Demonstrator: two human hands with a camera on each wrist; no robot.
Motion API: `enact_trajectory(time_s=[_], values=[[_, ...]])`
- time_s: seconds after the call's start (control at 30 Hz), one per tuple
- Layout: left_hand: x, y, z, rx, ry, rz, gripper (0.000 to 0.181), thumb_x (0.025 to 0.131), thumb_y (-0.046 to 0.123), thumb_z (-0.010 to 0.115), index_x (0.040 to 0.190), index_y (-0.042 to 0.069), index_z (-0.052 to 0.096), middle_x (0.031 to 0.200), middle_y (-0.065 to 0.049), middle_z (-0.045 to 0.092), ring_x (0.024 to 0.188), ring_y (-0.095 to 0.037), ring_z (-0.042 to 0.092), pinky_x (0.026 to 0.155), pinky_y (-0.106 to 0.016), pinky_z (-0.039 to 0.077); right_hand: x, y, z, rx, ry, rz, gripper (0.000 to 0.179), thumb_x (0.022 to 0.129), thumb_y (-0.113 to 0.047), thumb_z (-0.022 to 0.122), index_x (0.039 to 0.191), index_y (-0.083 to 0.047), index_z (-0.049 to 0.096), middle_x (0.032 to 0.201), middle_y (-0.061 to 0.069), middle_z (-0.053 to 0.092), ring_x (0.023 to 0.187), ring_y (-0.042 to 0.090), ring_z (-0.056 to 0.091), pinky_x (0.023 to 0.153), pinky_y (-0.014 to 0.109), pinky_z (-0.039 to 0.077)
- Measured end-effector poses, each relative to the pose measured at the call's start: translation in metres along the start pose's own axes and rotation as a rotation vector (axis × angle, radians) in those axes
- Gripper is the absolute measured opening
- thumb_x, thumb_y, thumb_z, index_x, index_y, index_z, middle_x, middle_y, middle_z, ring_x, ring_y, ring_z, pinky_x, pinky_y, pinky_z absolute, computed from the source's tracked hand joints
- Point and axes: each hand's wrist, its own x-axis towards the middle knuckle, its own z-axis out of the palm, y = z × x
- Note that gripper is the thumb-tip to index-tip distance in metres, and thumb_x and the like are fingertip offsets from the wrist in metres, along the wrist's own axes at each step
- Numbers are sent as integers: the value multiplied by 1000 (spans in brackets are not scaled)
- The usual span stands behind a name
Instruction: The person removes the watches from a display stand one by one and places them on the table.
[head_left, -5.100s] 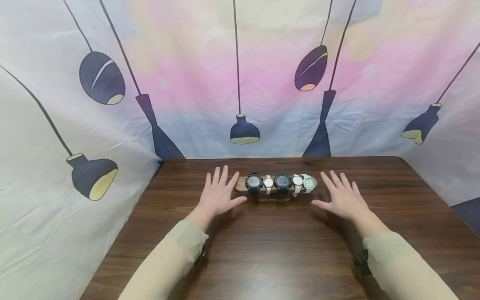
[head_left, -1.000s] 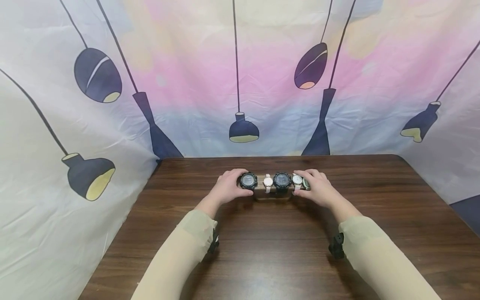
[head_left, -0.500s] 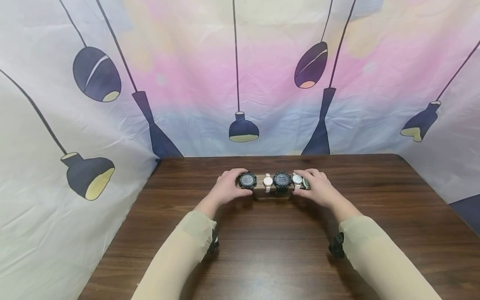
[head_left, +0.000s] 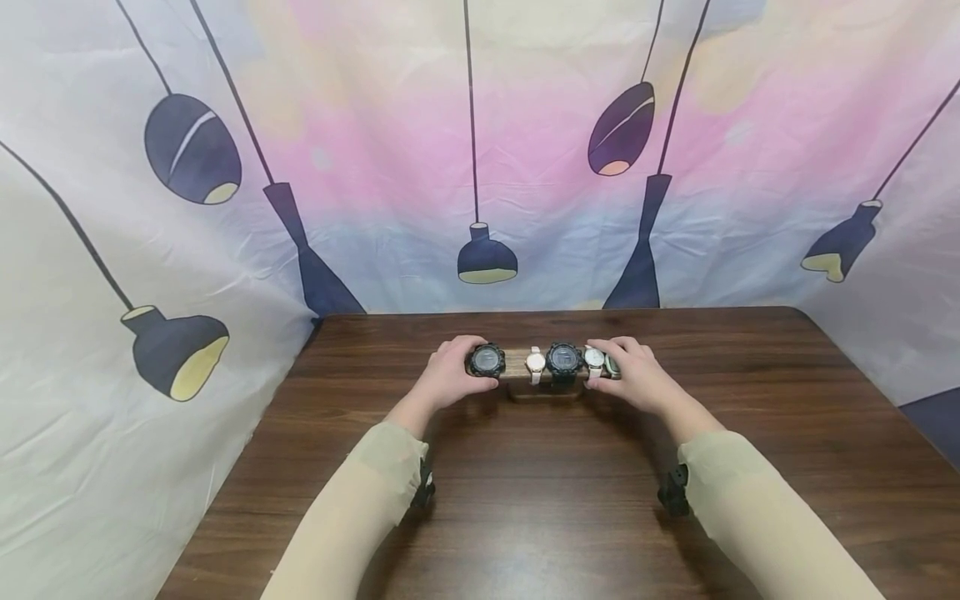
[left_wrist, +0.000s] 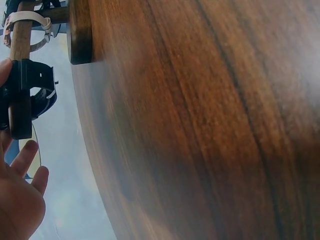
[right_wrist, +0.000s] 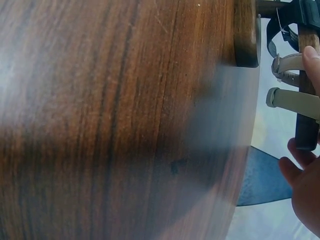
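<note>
In the head view a wooden watch stand (head_left: 517,364) stands near the table's far edge, several watches strapped around its bar. My left hand (head_left: 446,377) pinches a black digital watch (head_left: 488,359) at the bar's left end, thumb in front and fingers behind. A small white-strapped watch (head_left: 536,362) and a second black watch (head_left: 564,357) sit mid-bar. At the right end my right hand (head_left: 637,375) grips around the bar by a white watch (head_left: 594,358), partly covering a mint-green watch (head_left: 612,365). The left wrist view shows the black watch strap (left_wrist: 42,75) hanging loosely around the bar.
The dark wood table (head_left: 540,500) stretches towards me. The stand's base (head_left: 546,392) rests on it. Behind hangs a cloth backdrop (head_left: 555,150) printed with lamps. Wrist cameras are on both forearms.
Both hands came in from beside the stand and took hold at its ends. In the last half second the left hand has slid the black watch left; the right hand stays still.
</note>
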Motion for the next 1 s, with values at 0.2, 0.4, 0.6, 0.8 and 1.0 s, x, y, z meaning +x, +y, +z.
enact_trajectory(time_s=[0.2,0.4,0.6,0.8,1.0], values=[[-3,-4,-2,-20,0,-20,63,73,36,79,127,16,54,129,-3,52,116,-26,44,100,-49,31,0,-1,0,20,-15,4,68,86,-41,66,143,-16,40,134,20,35,121,44,32,93,62,33],[-5,-7,-3,-22,0,-41,65,73,37,79,128,16,52,130,-3,52,117,-26,43,100,-48,30,0,-2,0,18,-11,5,67,86,-40,67,142,-15,41,134,20,36,122,44,32,94,62,32],[-7,-9,-6,-25,5,-49,65,73,38,79,128,16,53,129,-3,53,116,-26,44,100,-48,30,0,-2,1,22,-6,8,67,85,-38,68,142,-15,41,133,20,37,121,44,32,94,63,32],[-10,-13,-8,-58,12,-65,64,73,37,79,128,17,53,128,-2,53,115,-26,43,98,-48,32,0,-2,1,25,-9,12,68,85,-39,68,143,-15,40,134,21,36,122,44,31,94,63,32],[-13,-16,-11,-73,17,-79,63,74,36,79,128,17,53,127,-2,53,114,-26,43,95,-48,35,-1,-2,1,20,-9,15,68,86,-39,67,143,-15,40,135,21,35,122,44,31,94,62,32]])
